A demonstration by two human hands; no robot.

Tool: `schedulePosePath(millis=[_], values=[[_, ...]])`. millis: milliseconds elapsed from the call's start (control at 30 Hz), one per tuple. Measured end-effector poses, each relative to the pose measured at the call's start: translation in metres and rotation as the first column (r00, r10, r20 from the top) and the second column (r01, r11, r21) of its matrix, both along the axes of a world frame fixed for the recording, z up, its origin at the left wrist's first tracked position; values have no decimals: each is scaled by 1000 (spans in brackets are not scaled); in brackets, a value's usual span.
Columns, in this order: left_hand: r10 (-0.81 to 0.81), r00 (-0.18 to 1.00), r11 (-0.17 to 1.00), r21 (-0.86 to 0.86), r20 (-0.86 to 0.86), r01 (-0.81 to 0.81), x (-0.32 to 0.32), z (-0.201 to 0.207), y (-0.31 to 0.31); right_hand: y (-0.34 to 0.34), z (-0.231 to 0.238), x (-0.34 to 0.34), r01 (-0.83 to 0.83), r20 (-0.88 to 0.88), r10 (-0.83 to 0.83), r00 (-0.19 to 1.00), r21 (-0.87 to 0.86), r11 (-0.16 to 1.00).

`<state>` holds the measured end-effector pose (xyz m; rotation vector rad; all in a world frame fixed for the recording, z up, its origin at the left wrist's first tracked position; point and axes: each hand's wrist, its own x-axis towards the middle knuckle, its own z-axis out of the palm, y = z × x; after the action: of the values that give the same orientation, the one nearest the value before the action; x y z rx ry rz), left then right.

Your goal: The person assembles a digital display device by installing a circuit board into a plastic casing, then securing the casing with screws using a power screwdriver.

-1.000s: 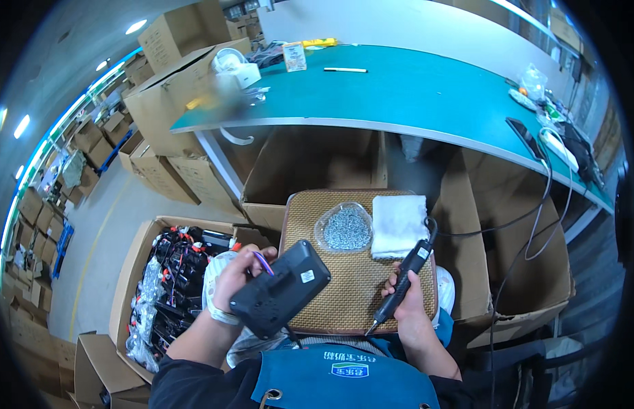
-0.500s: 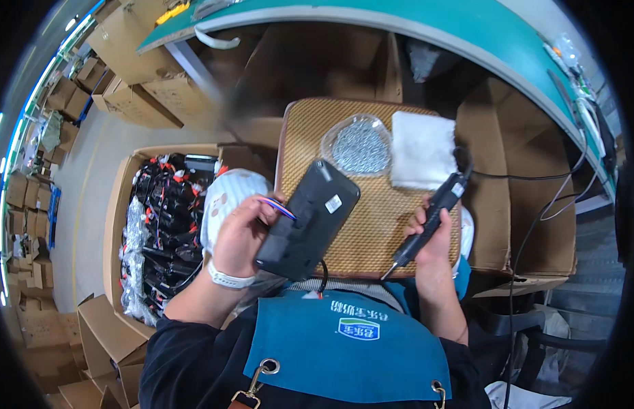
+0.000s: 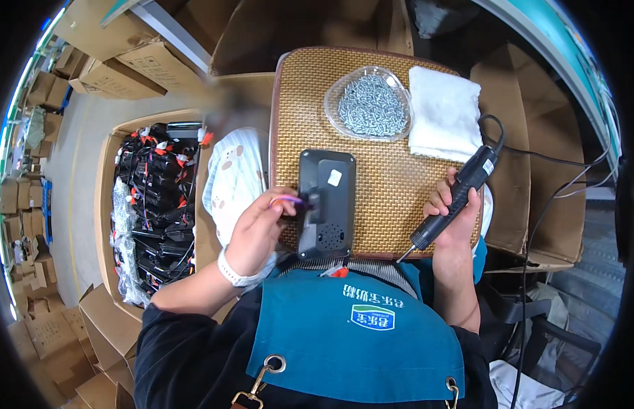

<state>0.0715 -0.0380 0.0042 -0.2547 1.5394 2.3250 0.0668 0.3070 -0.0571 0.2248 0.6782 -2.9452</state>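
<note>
A black rectangular plastic housing (image 3: 324,218) lies back up on the woven mat (image 3: 388,180), with a small white label and a patch of round holes near its lower end. At its left side, my left hand (image 3: 262,221) is closed in a pinch on a bundle of coloured wires (image 3: 288,200) that come out of the housing. My right hand (image 3: 457,211) wraps round a black electric screwdriver (image 3: 455,196), whose bit points down and left over the mat's near edge, apart from the housing. A red-and-white connector (image 3: 336,272) hangs at the housing's near end.
A clear plastic bowl of screws (image 3: 373,105) and a folded white cloth (image 3: 443,112) sit at the mat's far side. On the left stands a cardboard box (image 3: 107,204) full of black wired units. The screwdriver's black cable (image 3: 535,157) runs off right, past more cardboard.
The housing has gone from tilted in my left hand to lying straight on the mat. My left hand has shifted its hold to the wires. The screwdriver stays in my right hand.
</note>
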Motion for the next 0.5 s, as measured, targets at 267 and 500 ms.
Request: schedulePosePath(millis=[267, 500], values=[[-920, 380, -5, -966, -97, -260, -66, 60, -34, 0, 2, 2, 14, 17, -14, 1000, 45, 999], [-927, -376, 153, -891, 21, -427, -116, 44, 12, 0, 2, 0, -17, 14, 16, 1000, 38, 999]])
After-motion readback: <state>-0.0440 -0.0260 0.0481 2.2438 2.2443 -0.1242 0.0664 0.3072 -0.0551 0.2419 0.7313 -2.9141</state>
